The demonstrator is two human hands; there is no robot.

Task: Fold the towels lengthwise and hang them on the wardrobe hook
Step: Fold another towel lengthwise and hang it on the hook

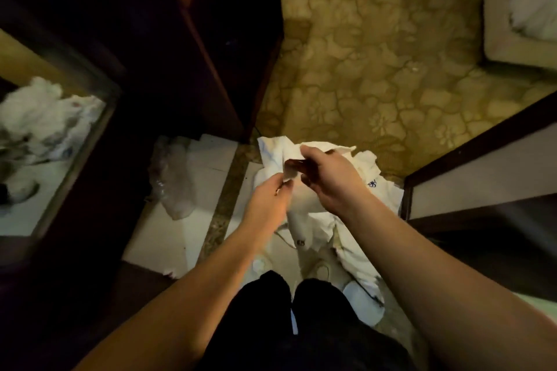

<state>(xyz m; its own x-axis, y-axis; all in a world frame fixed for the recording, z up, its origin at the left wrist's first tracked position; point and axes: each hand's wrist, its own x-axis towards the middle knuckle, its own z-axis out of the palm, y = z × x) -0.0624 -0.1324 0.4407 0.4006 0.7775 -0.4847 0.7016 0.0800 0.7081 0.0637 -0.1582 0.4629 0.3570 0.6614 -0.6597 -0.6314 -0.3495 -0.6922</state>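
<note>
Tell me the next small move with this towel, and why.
Probably draw the hands apart to stretch the edge taut. The left hand and right hand pinch the white towel close together, and it hangs crumpled, no lengthwise fold yet.

Scene is showing dim, warm yellowish lighting. Dark wardrobe (193,39) is falling into deep shadow. White towel (316,214) is glaring slightly. Edges are bending; motion blur is softening detail.
</note>
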